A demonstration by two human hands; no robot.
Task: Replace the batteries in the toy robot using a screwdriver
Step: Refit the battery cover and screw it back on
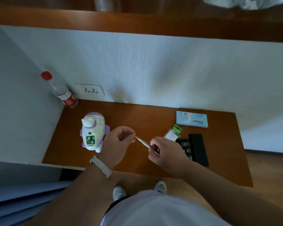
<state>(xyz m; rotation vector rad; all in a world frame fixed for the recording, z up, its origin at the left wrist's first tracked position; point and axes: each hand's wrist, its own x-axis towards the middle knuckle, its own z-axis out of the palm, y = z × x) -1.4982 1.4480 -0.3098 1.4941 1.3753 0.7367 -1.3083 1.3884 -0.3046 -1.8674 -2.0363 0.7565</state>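
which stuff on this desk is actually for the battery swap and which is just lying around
For the job:
white and purple plastic toy robot, battery bay open
slim silver screwdriver, gripped by right hand, left hand pinching its tip
open black bit case
green and white battery pack

Lying about:
clear plastic bottle with red cap
light blue flat box
white wall socket

Left grip [119,141]: bare forearm enters from lower left, wrist bent slightly inward (pale strap [101,166] round it). Fingers curled, thumb and forefinger pinching the tip of the screwdriver [142,141]. Right grip [167,150]: bare forearm enters from lower right, fingers curled round the screwdriver's handle end. The two are near each other, not touching.
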